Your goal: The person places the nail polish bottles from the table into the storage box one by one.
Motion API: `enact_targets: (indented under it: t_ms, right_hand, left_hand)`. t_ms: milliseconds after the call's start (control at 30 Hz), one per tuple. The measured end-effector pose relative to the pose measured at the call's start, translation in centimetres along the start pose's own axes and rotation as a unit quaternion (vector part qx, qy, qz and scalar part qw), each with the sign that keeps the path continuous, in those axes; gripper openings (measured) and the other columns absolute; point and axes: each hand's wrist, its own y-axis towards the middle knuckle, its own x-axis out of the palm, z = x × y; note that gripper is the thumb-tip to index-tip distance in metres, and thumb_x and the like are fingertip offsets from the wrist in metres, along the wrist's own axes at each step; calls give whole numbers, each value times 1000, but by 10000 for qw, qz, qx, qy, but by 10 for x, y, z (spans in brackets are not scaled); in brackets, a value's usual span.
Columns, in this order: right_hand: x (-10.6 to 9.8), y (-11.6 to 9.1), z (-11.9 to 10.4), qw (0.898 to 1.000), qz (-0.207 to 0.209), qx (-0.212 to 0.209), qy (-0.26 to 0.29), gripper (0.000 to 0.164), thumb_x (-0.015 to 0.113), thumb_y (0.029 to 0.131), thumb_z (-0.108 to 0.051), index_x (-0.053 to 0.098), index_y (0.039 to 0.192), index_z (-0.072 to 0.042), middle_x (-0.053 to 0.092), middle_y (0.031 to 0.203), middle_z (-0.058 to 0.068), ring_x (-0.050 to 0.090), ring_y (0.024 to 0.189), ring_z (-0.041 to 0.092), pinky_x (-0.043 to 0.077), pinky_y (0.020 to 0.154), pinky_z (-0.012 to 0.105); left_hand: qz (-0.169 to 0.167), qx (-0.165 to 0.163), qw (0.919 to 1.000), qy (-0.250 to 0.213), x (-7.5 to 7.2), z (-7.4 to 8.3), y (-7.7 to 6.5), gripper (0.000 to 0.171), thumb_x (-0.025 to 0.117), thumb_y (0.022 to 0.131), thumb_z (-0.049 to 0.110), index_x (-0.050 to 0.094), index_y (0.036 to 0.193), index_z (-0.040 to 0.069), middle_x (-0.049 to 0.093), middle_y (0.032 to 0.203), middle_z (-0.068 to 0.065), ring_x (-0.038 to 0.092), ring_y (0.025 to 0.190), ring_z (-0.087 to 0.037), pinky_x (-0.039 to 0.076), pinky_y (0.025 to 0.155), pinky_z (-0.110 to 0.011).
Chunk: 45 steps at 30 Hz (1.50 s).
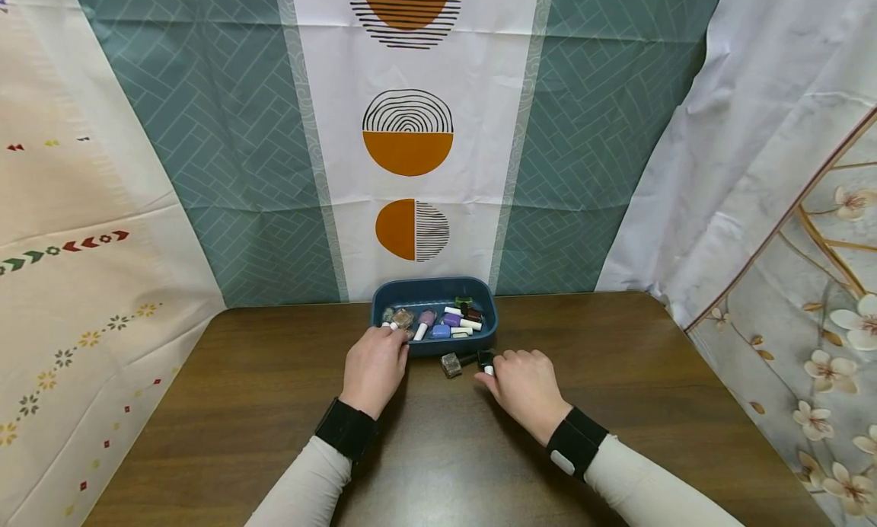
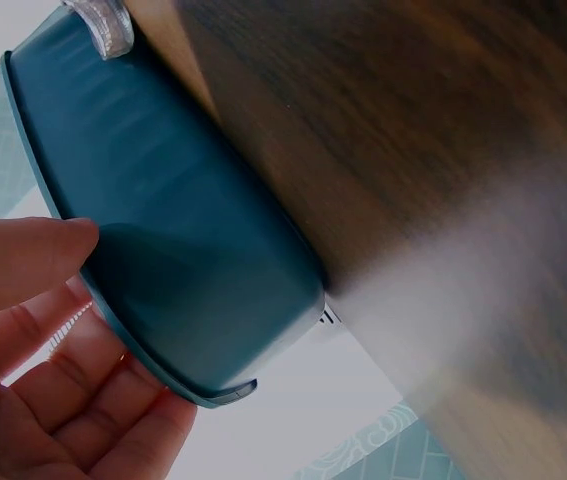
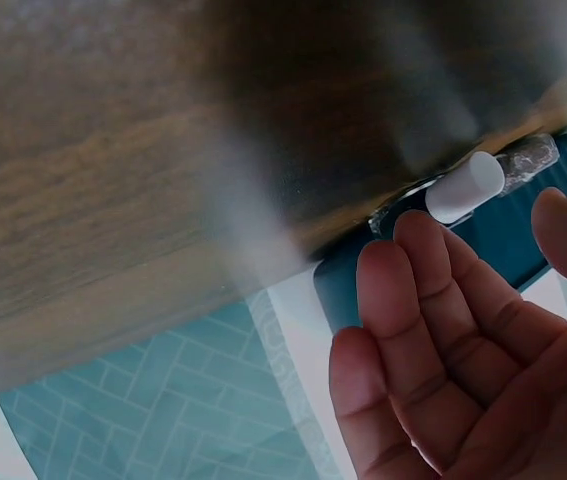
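My left hand [image 1: 375,367] holds the near left rim of a dark blue tray [image 1: 418,349]; the left wrist view shows the thumb over its outer wall and the other fingers curled at the rim. Several nail polish bottles lie inside, among them a purple one [image 1: 452,320] and a blue one [image 1: 441,331]. On the table before the tray is a silver glitter nail polish bottle [image 1: 451,365]. Beside it lies a dark nail polish bottle with a white cap [image 3: 468,187]. My right hand [image 1: 526,382] has its fingertips right at this bottle, fingers loosely bent, thumb apart.
The brown wooden table [image 1: 274,405] reaches back to a patterned cloth [image 1: 411,230] hanging behind the tray. More cloth hangs at both sides, with a floral one [image 1: 822,390] at the right. Inside the tray are also a mauve bottle [image 1: 428,317] and a green one [image 1: 464,301].
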Motion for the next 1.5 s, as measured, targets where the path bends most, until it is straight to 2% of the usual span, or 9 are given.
enact_targets:
  t_ms: [433,867,1167,1500]
  right_hand:
    - [4,6,-4,9994,-299,190,-22,56,81,99,-54,61,64,-14,42,55,-4,45,50,16,34,50,32]
    - [10,9,-3,9981,-511,335,-53,51,84,97,-48,65,66,-12,46,56,-3,49,50,17,38,49,33]
    - [9,6,-1,9985,-435,312,-131,49,88,95,-38,61,63,-12,50,56,-1,56,52,20,41,49,34]
    - [8,4,2,9983,-428,384,-116,45,88,94,-33,62,65,-12,49,56,-1,53,50,19,39,48,33]
  left_hand:
    - [-37,-7,10000,7,1,-1,0,10,88,95,13,84,103,11,75,91,-5,69,86,-28,58,70,-44]
    - [-142,-68,9998,102,0,1,1,10,88,95,14,84,104,11,76,92,-5,69,86,-27,58,71,-43]
    - [-187,-115,9997,93,-1,1,1,11,88,95,14,84,105,10,76,93,-6,68,86,-27,59,71,-43]
    - [-170,-110,9997,107,-2,3,2,11,88,95,14,84,105,11,76,93,-6,69,87,-27,58,71,-42]
